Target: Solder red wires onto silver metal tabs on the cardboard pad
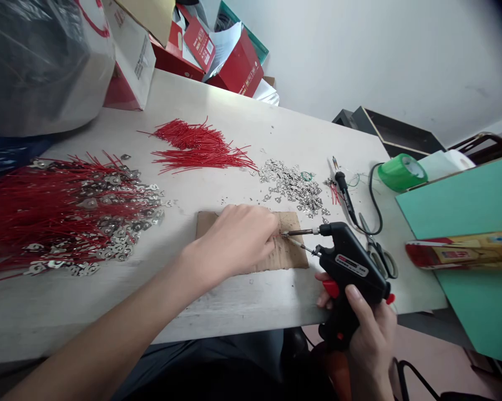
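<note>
My right hand [372, 328] is wrapped round the grip of a black soldering gun [349, 262] with a red trigger. The gun's tip points left and reaches close to the fingers of my left hand [242, 236]. That hand is closed, palm down, over a piece of brown cardboard [290, 253]; its fingertips and whatever they pinch are hidden. Just beyond the cardboard lies a heap of small metal tabs [293, 186]. A bundle of cut red wires [203, 146] is spread behind. To the left sits a big pile of red wires with metal tabs at their ends [113, 217].
A black soldering iron [345, 195] with its cord and a pair of scissors [380, 259] lie at the right. A green tape roll [402, 171] stands farther back. Red boxes [236, 67] and a large plastic bag [46, 67] line the far left. The table's front edge is near my body.
</note>
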Available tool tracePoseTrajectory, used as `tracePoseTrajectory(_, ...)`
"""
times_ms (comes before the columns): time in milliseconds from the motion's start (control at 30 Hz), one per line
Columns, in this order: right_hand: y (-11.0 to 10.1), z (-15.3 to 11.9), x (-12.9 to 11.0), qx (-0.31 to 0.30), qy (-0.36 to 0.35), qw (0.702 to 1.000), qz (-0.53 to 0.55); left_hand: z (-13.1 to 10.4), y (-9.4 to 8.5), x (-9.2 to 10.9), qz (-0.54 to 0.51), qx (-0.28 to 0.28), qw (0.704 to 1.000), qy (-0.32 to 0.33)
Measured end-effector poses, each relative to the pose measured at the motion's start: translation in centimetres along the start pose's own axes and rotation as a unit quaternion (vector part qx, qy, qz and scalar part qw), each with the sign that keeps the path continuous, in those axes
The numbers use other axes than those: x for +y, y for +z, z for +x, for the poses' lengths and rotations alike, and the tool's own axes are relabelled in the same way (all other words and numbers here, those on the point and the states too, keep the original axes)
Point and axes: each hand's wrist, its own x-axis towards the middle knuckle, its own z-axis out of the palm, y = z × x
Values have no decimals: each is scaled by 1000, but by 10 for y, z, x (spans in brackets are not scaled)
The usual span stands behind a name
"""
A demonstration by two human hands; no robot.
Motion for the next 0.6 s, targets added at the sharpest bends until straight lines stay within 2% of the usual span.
tracePoseTrajectory(200, 2, -2, -4, 8, 16, 1000, 6, 0, 1, -1, 2, 4, 1000, 2)
tracePoseTrajectory(367, 1, -1, -2, 6, -8, 1000, 5, 1, 1, -1, 4, 3, 1000, 1)
tracePoseTrajectory(600, 0, -1, 1, 7, -4, 1000, 8, 0, 3, -2, 4, 8, 1000, 5)
